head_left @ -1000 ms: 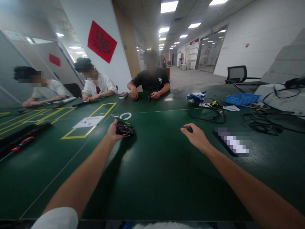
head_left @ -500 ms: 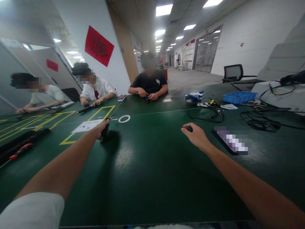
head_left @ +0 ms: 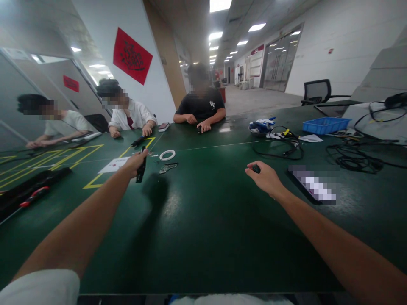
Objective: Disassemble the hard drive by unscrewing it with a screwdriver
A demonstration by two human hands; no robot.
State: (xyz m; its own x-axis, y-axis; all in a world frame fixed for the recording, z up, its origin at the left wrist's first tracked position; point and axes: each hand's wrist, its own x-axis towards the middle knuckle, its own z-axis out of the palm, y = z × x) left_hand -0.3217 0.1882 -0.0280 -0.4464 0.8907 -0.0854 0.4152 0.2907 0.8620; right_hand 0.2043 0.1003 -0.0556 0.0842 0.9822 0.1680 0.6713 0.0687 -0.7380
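Note:
My left hand [head_left: 139,162] is closed on a thin black flat piece [head_left: 140,170], held on edge above the green table [head_left: 203,228]; its exact kind is unclear. Just right of that hand lies a small grey-and-black part [head_left: 168,168] that looks like a circuit board. Behind this part is a white ring [head_left: 167,155], like a roll of tape. My right hand [head_left: 263,176] is closed around a small dark object [head_left: 256,168], mostly hidden by the fingers. To its right rests a phone [head_left: 313,186] with a lit, blurred screen.
Black cables [head_left: 352,159], a blue tray [head_left: 326,126] and a blue-and-white bundle [head_left: 261,126] occupy the right back. At left are a printed sheet [head_left: 113,165], yellow tape outlines [head_left: 92,182] and red-and-black pliers [head_left: 34,197]. Several people [head_left: 200,106] sit along the far side.
The circuit-board-like part now shows on the table beside my left hand, which has lifted slightly. My right hand keeps its hold. Across the table, a co-worker's hand has lowered toward the tabletop.

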